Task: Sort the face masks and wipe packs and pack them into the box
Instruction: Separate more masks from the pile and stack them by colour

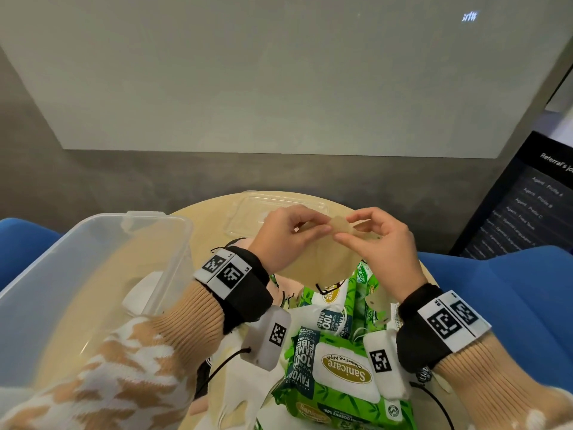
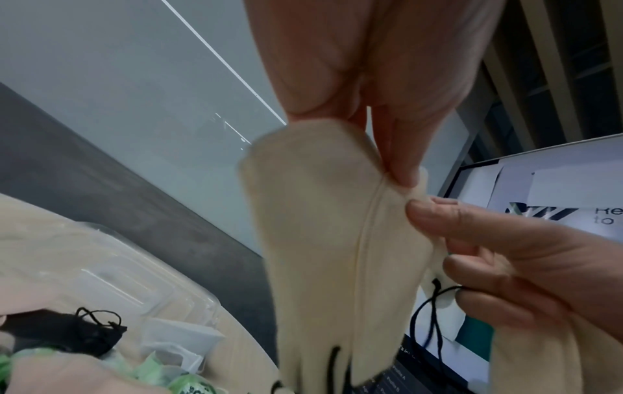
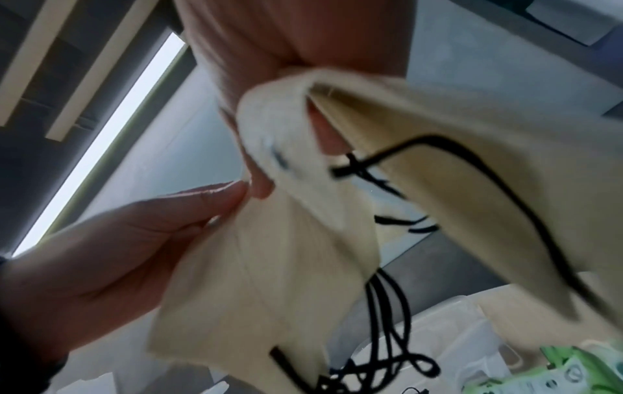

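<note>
Both hands hold a cream face mask [image 1: 339,226] with black ear loops up above the round table. My left hand [image 1: 290,232] pinches its top edge from the left, and my right hand [image 1: 369,232] pinches it from the right. The left wrist view shows the cream mask [image 2: 316,226] hanging from my left fingers [image 2: 394,149], with the right hand [image 2: 505,248] beside it. The right wrist view shows the mask [image 3: 269,253] draped and folded under my right fingers [image 3: 256,80]. Green wipe packs [image 1: 344,364] lie on the table below the hands. A clear plastic box [image 1: 90,274] stands at the left.
A clear lid [image 1: 276,209] lies at the table's far edge. A black mask [image 2: 64,333] and a white mask [image 1: 238,389] lie near the wipe packs. Blue seats [image 1: 511,305] flank the round table [image 1: 204,231]. A dark screen [image 1: 521,209] stands at the right.
</note>
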Available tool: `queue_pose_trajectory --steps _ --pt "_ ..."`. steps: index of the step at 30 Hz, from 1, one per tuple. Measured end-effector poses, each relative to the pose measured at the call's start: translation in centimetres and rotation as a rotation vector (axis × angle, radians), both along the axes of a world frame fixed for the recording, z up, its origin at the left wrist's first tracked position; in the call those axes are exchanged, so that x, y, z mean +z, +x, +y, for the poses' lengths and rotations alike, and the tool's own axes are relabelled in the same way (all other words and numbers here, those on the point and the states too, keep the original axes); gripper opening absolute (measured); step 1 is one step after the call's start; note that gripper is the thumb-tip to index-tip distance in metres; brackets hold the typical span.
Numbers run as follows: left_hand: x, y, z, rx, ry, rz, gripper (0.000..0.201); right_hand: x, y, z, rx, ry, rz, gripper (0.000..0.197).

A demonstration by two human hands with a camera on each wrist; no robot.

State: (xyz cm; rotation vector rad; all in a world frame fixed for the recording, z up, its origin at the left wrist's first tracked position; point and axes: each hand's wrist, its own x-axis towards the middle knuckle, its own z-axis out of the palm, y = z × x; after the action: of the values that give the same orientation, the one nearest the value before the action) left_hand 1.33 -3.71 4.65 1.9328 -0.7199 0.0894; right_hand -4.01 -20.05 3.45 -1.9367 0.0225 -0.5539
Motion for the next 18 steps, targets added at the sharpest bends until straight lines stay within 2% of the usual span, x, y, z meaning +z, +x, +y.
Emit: queue_pose_trajectory --steps 3,8,18 --pt "-0.2 -0.1 0.1 -0.007 -0.109 0.036 0.022 0.0 0.0 -0.1 -0.005 0.108 0.019 0.018" --pt "-0.6 -0.6 -0.5 0.077 -0.274 0.107 0.035 0.1 -0.1 0.3 0.100 0.359 0.120 0.013" --pt "-0.1 -1.3 -1.1 0.079 -0.387 0.246 0.026 -0.1 0.3 1.2 0.005 0.377 0.036 0.011"
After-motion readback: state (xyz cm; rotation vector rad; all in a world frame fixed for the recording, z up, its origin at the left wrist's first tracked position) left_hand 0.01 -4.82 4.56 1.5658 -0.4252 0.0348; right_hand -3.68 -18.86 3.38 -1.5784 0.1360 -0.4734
